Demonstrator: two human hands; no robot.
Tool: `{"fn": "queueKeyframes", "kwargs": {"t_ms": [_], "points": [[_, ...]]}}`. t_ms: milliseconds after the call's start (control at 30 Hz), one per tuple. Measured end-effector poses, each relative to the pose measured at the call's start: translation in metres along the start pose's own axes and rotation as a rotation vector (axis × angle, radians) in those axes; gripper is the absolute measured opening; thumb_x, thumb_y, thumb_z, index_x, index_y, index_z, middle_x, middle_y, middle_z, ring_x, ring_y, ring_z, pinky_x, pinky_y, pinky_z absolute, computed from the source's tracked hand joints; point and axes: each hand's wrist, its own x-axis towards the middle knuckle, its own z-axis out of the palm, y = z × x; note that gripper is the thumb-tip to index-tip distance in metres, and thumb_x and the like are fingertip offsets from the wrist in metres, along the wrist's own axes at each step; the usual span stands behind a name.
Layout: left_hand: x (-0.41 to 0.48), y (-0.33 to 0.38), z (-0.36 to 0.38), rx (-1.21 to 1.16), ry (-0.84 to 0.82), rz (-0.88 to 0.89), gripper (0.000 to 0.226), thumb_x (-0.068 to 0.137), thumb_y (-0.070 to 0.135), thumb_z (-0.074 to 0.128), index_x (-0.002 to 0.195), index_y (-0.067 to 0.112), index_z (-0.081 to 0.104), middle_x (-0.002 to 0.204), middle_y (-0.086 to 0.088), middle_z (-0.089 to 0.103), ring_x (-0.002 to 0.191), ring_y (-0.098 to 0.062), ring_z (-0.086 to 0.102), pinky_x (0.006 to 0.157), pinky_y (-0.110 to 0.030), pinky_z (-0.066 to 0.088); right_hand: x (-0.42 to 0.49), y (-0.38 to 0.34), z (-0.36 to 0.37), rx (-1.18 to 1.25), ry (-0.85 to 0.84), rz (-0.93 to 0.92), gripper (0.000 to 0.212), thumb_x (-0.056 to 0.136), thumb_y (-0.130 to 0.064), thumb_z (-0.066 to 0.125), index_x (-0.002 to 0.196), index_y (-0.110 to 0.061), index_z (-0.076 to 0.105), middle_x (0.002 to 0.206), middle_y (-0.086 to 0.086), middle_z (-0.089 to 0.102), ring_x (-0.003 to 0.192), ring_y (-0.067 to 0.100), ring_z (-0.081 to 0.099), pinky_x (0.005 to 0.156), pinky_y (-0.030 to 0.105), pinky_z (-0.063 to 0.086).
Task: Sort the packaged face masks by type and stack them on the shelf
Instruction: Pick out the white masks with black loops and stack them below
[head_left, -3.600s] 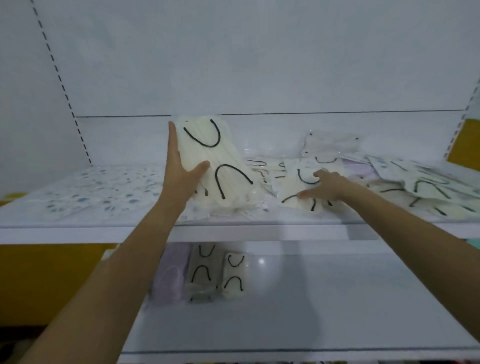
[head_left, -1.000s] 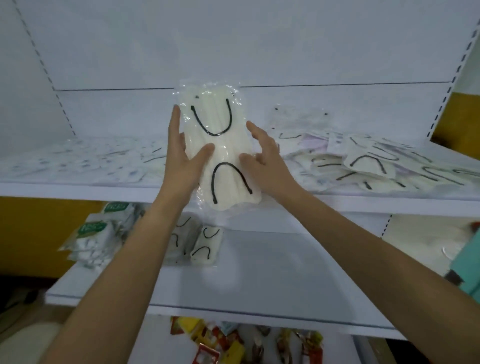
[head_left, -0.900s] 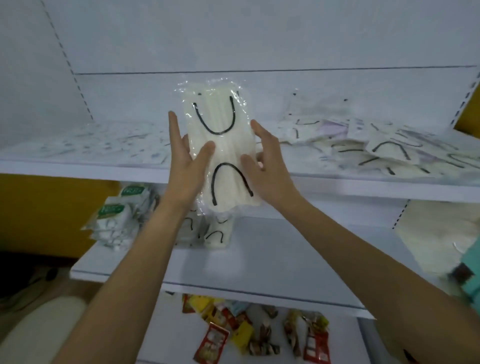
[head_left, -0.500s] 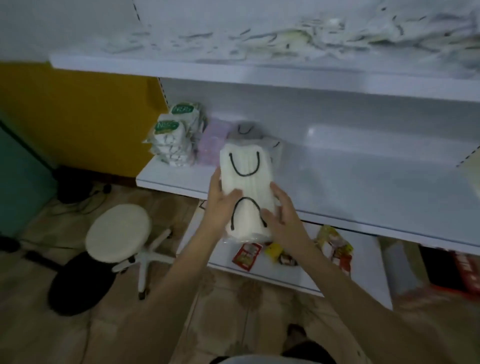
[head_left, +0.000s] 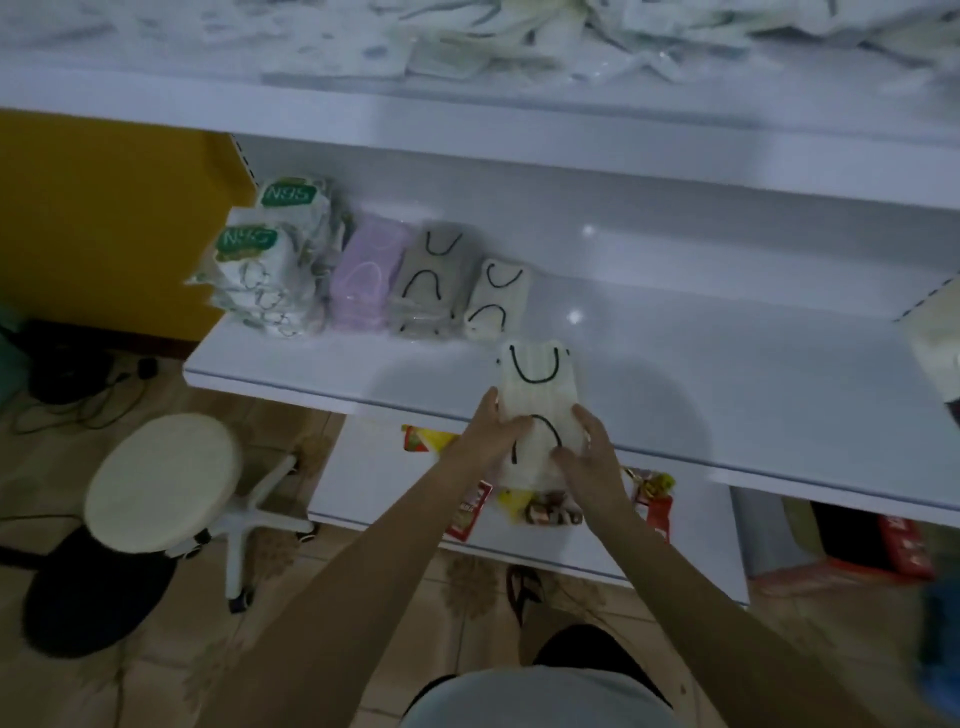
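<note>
Compared with half a second ago, the cream mask pack has come further forward, and now its upper half lies over the front part of the middle shelf, while its lower half hangs out past the shelf edge. The left hand grips the pack's left side with curled fingers, the thumb on its front face. The right hand grips the lower right side in the same way. If the pack already touches the board, I cannot tell. It is near the small cream stack, in front of it and a little to the right. Left of that stack, side by side, stand the grey stack, the lilac stack and the N95 packs. Loose masks lie blurred on the upper shelf. A stool stands on the floor at the left, and snack packets lie on the lower shelf under the hands.
</note>
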Motion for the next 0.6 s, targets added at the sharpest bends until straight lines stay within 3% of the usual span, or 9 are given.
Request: {"fn": "queueKeyframes", "kwargs": {"t_ms": [133,267,367,467,600], "points": [[0.059,0.025,0.008,0.079,0.045,0.079,0.059,0.09,0.002,0.054,0.144,0.007,0.03,0.141,-0.011,0.042,0.129,-0.025,0.042,0.101,-0.036,0.042,0.078,-0.012,-0.012,0.043,0.005,-0.029,0.057,0.089,0.006,0.049,0.14,-0.013,0.031,0.142,0.012,0.035,0.126,0.029,0.042,0.103,0.044,0.041],[0.114,0.05,0.001,0.085,0.191,0.25,0.054,0.088,-0.007,0.049,0.14,0.001,0.035,0.134,-0.006,0.046,0.117,-0.022,0.049,0.078,-0.009,0.047,0.158,-0.033,0.001,0.068,-0.06,-0.064,0.06,0.09,0.003,0.051,0.143,-0.011,0.027,0.145,0.012,0.034,0.128,0.028,0.041,0.105,0.043,0.039],[0.157,0.066,-0.013,0.13,0.278,0.261,0.052,0.091,0.001,0.05,0.141,0.005,0.035,0.135,-0.011,0.047,0.119,-0.025,0.049,0.095,-0.028,0.042,0.211,-0.043,0.025,0.06,-0.135,-0.037,0.063,0.092,0.0,0.051,0.146,-0.009,0.022,0.148,0.009,0.03,0.132,0.027,0.037,0.102,0.035,0.038],[0.187,0.063,-0.026,0.411,0.336,0.25,0.055,0.093,0.013,0.052,0.143,0.007,0.031,0.142,-0.007,0.039,0.131,-0.022,0.037,0.11,-0.032,0.029,0.257,-0.036,0.048,-0.057,-0.167,-0.01,0.066,0.091,-0.005,0.055,0.147,-0.008,0.021,0.151,0.013,0.025,0.135,0.029,0.033,0.108,0.039,0.034],[0.194,0.048,-0.032,0.513,0.355,0.21,0.043,0.093,0.006,0.05,0.135,0.005,0.042,0.14,-0.012,0.043,0.129,-0.025,0.04,0.103,-0.024,0.031,0.287,-0.022,0.073,-0.13,-0.249,0.075,0.07,0.09,-0.007,0.056,0.147,-0.003,0.017,0.151,0.015,0.025,0.133,0.029,0.036,0.1,0.036,0.038]]}}
